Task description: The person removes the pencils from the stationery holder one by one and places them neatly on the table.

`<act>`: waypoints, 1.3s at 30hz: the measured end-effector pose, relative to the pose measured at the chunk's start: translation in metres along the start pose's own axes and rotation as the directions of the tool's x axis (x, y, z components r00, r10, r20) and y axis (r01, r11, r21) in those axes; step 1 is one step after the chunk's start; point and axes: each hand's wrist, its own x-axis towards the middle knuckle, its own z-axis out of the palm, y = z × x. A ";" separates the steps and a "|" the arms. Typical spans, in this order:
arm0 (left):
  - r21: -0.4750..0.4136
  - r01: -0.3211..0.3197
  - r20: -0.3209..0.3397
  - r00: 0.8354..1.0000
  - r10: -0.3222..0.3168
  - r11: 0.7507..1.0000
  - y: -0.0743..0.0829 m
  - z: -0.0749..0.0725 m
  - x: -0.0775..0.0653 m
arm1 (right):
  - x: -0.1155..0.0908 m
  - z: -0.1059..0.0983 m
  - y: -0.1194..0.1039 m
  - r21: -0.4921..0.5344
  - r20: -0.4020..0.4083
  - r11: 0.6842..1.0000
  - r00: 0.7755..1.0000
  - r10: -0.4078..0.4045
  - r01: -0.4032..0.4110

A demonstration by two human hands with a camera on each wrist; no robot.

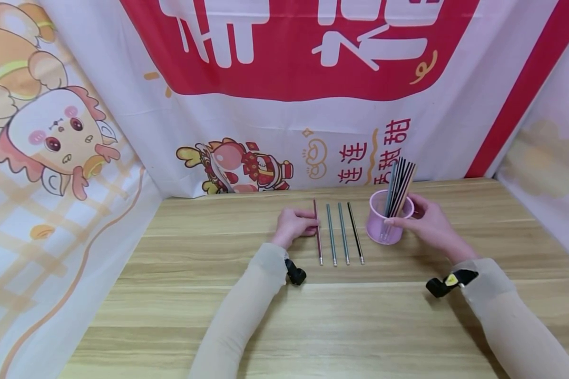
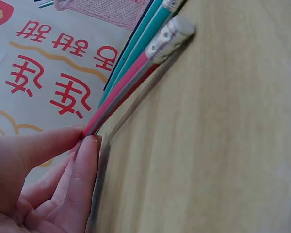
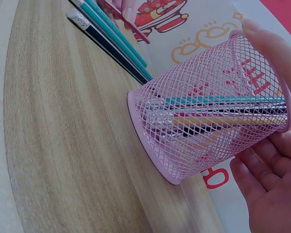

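Note:
My left hand (image 1: 294,225) pinches a red pencil (image 1: 320,245) between thumb and fingertips. In the left wrist view the pencil's eraser end (image 2: 172,39) points away from the fingers, close above the wood. To its right lie two teal pencils (image 1: 331,231) and a black pencil (image 1: 355,231), roughly parallel, eraser ends toward me. My right hand (image 1: 433,227) grips a pink mesh pencil cup (image 1: 375,227) near its rim, thumb on one side and fingers on the other. Several pencils (image 1: 398,184) lean inside the cup, eraser ends down, as the right wrist view shows through the mesh.
The wooden table (image 1: 218,310) runs back to a hanging printed cloth (image 1: 284,126) behind the pencils and cup. Another printed cloth (image 1: 76,226) borders the left side. Black wrist camera mounts (image 1: 295,272) sit on both sleeves.

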 end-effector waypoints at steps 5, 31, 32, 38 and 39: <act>0.005 0.006 -0.023 1.000 -0.006 1.000 -0.001 0.003 -0.001 | -0.002 0.000 -0.002 0.006 -0.003 1.000 1.000 0.004 -0.004; 0.091 0.014 -0.071 0.997 -0.008 0.996 0.002 0.009 -0.004 | -0.001 0.000 -0.001 -0.013 -0.005 1.000 1.000 -0.002 0.002; 0.090 0.014 -0.073 0.997 -0.008 0.996 0.003 0.009 -0.004 | -0.001 0.000 -0.002 -0.014 -0.005 1.000 1.000 -0.003 0.003; 0.078 0.017 -0.071 0.997 -0.011 0.997 0.003 0.007 -0.004 | -0.001 0.001 -0.003 -0.006 -0.004 1.000 1.000 0.007 -0.007; 0.076 0.016 -0.067 0.998 -0.011 0.997 0.003 0.007 -0.004 | -0.001 0.001 -0.003 -0.004 -0.003 1.000 1.000 0.008 -0.008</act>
